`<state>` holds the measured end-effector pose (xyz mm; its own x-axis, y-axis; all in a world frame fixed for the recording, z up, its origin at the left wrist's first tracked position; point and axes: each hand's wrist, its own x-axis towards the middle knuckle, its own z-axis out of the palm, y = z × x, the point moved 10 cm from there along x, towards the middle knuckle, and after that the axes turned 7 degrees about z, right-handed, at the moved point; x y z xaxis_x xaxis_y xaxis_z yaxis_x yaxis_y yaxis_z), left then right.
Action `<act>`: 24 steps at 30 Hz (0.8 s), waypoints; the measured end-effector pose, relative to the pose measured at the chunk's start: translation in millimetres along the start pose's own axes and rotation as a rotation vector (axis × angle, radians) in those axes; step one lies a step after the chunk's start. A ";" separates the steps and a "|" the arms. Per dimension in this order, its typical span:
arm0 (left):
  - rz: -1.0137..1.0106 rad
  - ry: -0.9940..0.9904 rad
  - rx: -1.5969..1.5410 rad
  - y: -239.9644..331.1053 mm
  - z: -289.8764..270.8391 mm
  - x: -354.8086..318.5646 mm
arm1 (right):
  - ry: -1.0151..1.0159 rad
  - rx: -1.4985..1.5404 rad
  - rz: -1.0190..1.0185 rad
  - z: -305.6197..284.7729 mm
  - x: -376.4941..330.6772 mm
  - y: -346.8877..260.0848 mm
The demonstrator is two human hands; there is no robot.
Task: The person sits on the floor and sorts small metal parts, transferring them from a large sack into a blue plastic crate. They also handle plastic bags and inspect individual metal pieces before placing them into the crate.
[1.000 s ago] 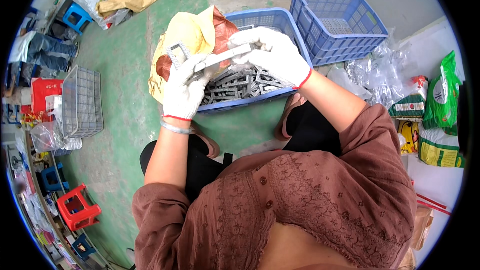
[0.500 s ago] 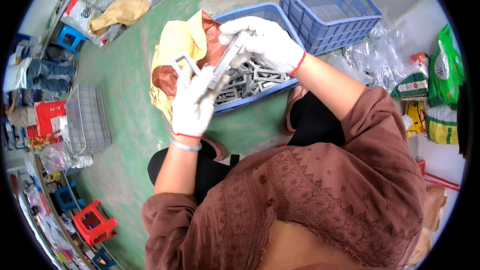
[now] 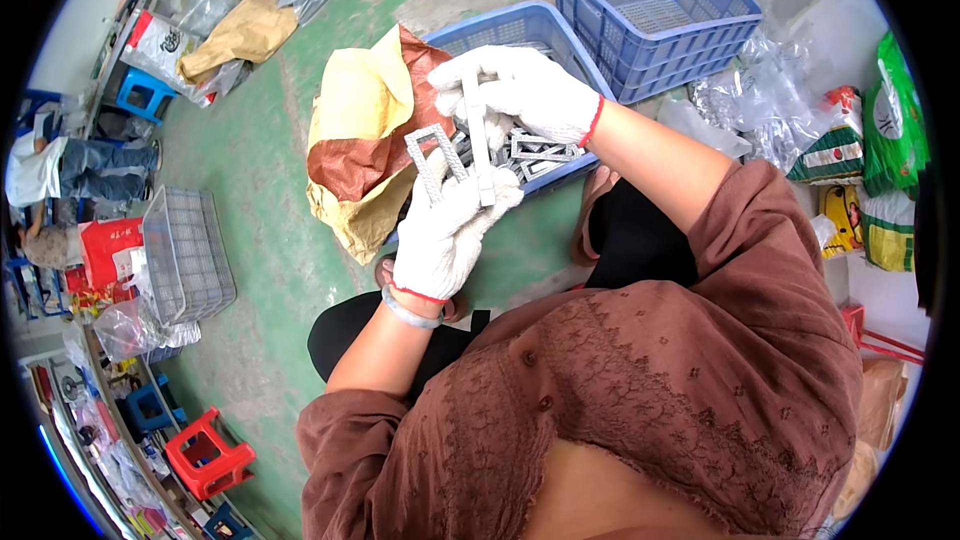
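Note:
Both my hands wear white knit gloves with red cuffs. My left hand (image 3: pixel 438 245) is closed around a grey open rectangular metal frame (image 3: pixel 421 162), which sticks up past its fingers. Between the hands a second grey metal piece (image 3: pixel 476 125) is seen edge-on as a narrow bar. My right hand (image 3: pixel 545 92) pinches its upper part, while its lower end meets the left fingers. Below them, a blue plastic crate (image 3: pixel 592 55) holds several similar grey frames (image 3: pixel 540 148), partly hidden by my hands. A yellow and brown woven sack (image 3: pixel 365 90) lies over the crate's left side.
Behind at the right stands another blue crate (image 3: pixel 640 55), with clear plastic bags (image 3: pixel 760 105) beside it. Filled sacks (image 3: pixel 890 130) line the right wall. To the left are a grey crate (image 3: pixel 190 260), a red stool (image 3: pixel 210 455) and another person (image 3: pixel 95 165).
My left hand has moved right and slightly nearer with its frame. The piece between my hands has turned from slanted to nearly upright. My right hand keeps its grip.

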<state>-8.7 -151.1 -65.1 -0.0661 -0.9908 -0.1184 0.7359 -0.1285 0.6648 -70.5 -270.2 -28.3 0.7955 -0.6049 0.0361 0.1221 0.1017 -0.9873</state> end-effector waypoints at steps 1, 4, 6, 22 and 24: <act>-0.007 0.006 -0.016 -1.8 0.6 0.0 | 0.000 -0.037 -0.020 0.7 0.3 -1.6; -0.021 0.020 -0.043 -5.6 1.0 -1.2 | -0.005 -0.116 -0.036 3.3 1.1 -3.5; -0.021 0.013 -0.031 -6.6 0.1 -2.0 | -0.015 -0.125 0.013 5.1 0.0 -3.6; -0.056 -0.034 -0.104 -11.9 4.7 -3.4 | 0.016 -0.054 0.089 2.7 -4.1 0.7; -0.063 -0.022 -0.122 -13.8 2.1 -3.6 | 0.013 -0.030 0.060 5.0 -5.2 -4.2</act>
<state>-20.1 -145.8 -72.3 -0.1281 -0.9819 -0.1398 0.8061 -0.1852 0.5621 -72.2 -263.5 -23.6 0.7933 -0.6084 -0.0248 0.0568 0.1145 -0.9918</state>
